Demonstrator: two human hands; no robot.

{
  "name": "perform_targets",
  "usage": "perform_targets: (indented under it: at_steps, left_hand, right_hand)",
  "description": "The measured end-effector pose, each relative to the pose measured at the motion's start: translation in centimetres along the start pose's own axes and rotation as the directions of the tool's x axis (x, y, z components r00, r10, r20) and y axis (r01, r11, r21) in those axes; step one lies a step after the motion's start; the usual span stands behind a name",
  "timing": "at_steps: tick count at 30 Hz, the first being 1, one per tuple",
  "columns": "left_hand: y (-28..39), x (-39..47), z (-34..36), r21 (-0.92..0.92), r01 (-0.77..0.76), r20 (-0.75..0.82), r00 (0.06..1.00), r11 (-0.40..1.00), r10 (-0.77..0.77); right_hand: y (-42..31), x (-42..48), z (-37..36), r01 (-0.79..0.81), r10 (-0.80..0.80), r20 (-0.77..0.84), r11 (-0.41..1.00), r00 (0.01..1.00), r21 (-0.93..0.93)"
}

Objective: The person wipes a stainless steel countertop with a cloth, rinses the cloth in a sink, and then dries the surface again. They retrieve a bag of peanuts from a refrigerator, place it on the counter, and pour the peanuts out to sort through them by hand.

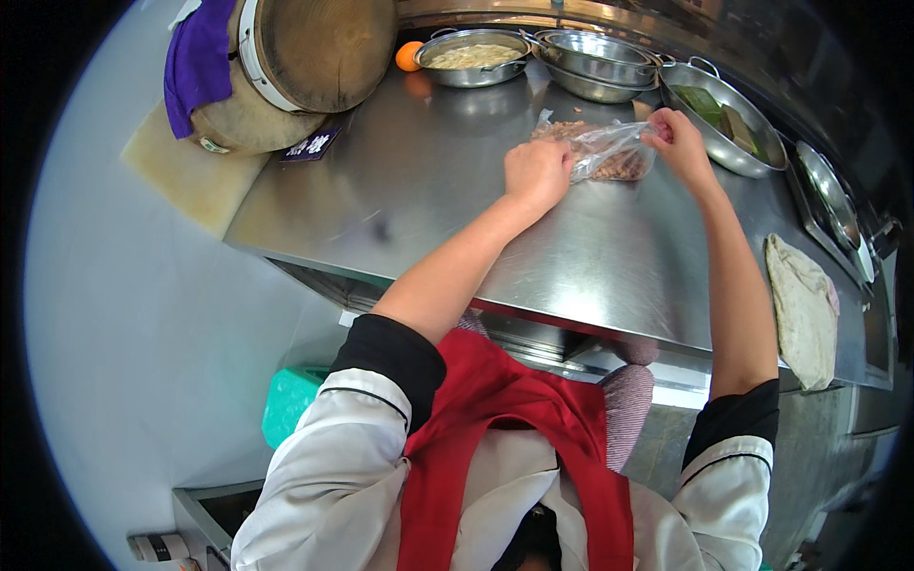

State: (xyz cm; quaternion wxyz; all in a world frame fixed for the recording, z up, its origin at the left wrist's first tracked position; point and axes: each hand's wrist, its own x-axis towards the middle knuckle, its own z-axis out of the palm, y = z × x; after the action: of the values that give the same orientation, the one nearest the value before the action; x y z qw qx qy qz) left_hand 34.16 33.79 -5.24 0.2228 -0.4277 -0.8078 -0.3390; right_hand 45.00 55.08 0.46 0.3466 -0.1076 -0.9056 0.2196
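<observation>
A clear plastic bag (613, 151) lies on the stainless steel table (428, 207), filled with small reddish-brown pieces, perhaps minced meat. My left hand (538, 170) is closed on the bag's left side, back of the hand towards me. With the fingertips of my right hand (671, 135) I pinch the bag's thin film at the right and hold it stretched and slightly raised. Some of the filling shows past my left knuckles. A tiny reddish crumb lies on the steel just behind the bag.
Along the back stand an orange (409, 56), a pan of pale strips (474, 57), stacked steel bowls (598, 61) and a pan with green blocks (722, 118). Round wooden chopping boards (321, 53) with a purple cloth (200, 71) are at left. A whitish cloth (803, 310) overhangs the right front edge.
</observation>
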Motion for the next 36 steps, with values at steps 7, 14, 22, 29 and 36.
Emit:
perform_targets:
  at_steps: [7,14,22,29,36]
  left_hand:
    - [0.9,-0.5,-0.6,-0.019,-0.036,0.087,0.996,0.999,0.037]
    - [0.2,3.1,-2.7,-0.116,-0.078,-0.109,0.992,0.990,0.065]
    - [0.3,8.4,-3.8,-0.062,-0.126,-0.169,0.979,0.990,0.114]
    - [-0.4,11.9,-3.7,-0.172,-0.166,-0.191,0.973,0.971,0.132]
    - [0.5,11.8,-5.8,-0.195,-0.131,-0.216,0.973,0.972,0.088]
  right_hand:
    - [2.3,-1.0,0.2,-0.003,0.005,0.017,0.992,1.000,-0.130]
    - [1.7,-0.4,-0.9,-0.050,0.044,-0.119,0.998,0.992,-0.044]
    - [0.3,4.6,-2.9,0.044,-0.082,-0.186,0.979,0.979,-0.197]
    - [1.4,7.8,-4.4,-0.003,-0.014,-0.104,0.986,0.995,-0.168]
    - [-0.1,7.9,-4.9,0.058,-0.088,-0.228,0.989,0.970,-0.135]
